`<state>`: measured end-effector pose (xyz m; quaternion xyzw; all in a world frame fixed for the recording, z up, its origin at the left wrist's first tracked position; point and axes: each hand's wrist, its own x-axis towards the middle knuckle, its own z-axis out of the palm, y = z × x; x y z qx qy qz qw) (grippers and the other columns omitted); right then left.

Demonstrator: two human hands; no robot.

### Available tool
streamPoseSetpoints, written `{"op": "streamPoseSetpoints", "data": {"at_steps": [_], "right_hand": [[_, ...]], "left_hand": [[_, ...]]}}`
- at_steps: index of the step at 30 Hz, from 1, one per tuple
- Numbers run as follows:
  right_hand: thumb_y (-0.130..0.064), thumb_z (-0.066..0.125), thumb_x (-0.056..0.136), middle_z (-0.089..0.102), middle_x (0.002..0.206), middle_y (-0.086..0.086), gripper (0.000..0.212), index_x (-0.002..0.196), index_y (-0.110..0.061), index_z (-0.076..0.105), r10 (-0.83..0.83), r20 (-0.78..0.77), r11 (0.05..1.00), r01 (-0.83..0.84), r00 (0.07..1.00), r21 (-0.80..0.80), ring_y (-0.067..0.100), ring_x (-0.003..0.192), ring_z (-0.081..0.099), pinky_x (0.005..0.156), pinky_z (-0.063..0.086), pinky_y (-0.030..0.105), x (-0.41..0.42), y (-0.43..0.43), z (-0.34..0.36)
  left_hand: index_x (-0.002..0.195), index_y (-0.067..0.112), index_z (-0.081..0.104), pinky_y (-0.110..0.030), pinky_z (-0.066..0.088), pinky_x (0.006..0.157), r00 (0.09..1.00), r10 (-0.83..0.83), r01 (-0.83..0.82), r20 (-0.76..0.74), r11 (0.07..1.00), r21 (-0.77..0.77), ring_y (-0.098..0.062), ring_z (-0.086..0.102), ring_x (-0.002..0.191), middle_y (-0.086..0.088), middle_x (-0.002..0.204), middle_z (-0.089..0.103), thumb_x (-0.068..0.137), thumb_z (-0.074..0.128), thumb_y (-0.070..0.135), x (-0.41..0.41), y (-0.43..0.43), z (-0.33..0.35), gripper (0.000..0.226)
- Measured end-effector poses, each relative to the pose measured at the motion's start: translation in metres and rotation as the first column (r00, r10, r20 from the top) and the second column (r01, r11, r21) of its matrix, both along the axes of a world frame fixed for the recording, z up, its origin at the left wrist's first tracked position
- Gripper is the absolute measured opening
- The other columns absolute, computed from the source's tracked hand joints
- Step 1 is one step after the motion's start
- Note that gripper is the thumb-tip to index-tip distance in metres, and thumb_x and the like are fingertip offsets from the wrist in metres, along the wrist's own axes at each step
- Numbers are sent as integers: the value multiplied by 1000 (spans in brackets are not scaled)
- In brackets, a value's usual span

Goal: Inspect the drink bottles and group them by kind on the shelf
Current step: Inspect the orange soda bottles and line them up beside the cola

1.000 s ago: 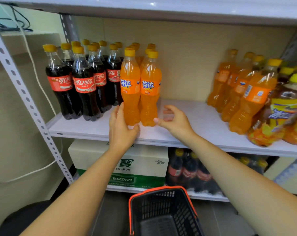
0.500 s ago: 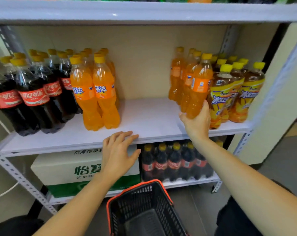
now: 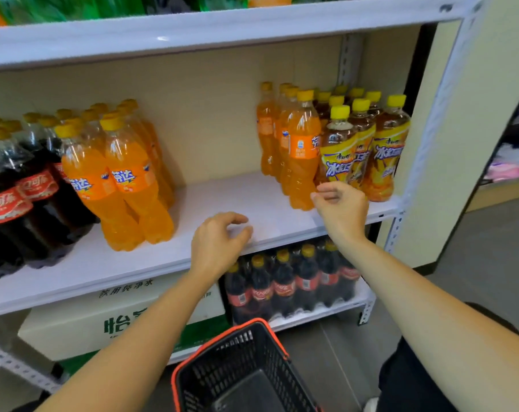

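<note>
**Clerk:** Middle shelf [image 3: 222, 200], left of the frame?
**Checker:** Cola bottles [image 3: 29, 191]: dark, red labels, yellow caps, upright, packed at the far left edge. Just beside them on the right is the left orange soda group [image 3: 127, 179], upright, two in front and more behind.

**Clerk:** Same shelf, right of the frame?
**Checker:** Right orange soda group [image 3: 302, 150], upright, filed toward the back wall. It touches the iced tea bottles [image 3: 386, 153] on its right. A bare stretch of shelf keeps the two orange groups well apart.

**Clerk:** Right hand?
**Checker:** Right hand [image 3: 343, 211], at the shelf's front edge, right of centre. Fingers half bent, thumb apart, gripping nothing. The front bottle of the right orange soda group stands just up and left of the fingertips. The nearest iced tea bottle stands directly behind the knuckles. Contact with either: cannot tell.

**Clerk:** Left hand?
**Checker:** Left hand [image 3: 216, 245], centre of the frame, over the shelf's front lip. Fingers loosely curled, empty. The left orange soda group stands near it on the left, apart. The right group is further off, to its upper right.

**Clerk:** Other stock?
**Checker:** Green bottles [image 3: 103, 4] along the top edge. Wrapped cola pack [image 3: 294, 286] on the bottom shelf, below the right hand. White-and-green carton [image 3: 82, 325] to its left. Black basket [image 3: 243, 373], orange rim, bottom centre between the forearms.
</note>
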<state>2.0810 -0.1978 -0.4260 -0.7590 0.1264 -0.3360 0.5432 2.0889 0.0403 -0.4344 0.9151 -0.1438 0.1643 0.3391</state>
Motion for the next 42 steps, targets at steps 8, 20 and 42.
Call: {"op": "streamPoseSetpoints", "data": {"at_steps": [8,20,42], "right_hand": [[-29,91,74,66,111,0,57,119,-16,58,-55,-42,994,50,998,-97,20,100,64,85,56,39,-3,-41,-15],[-29,85,82,67,115,-4,52,127,-18,61,16,-48,998,-19,999,-57,17,107,64,95,56,40,4,-46,-26],[-19,81,80,75,118,9,60,135,-12,58,833,19,501,-770,552,395,24,112,71,96,54,37,-62,35,5]], "left_hand": [[145,16,48,-43,50,104,967,-216,161,-138,931,-327,-22,58,122,-4,137,60,90,76,40,54,-111,30,67],[138,15,49,-52,56,97,907,-338,168,-250,837,-521,-32,62,119,-9,134,58,94,73,26,77,-119,21,51],[132,20,60,-27,58,77,667,-614,272,-421,728,-629,-20,73,101,-2,117,75,89,65,29,-82,3,1,44]]}}
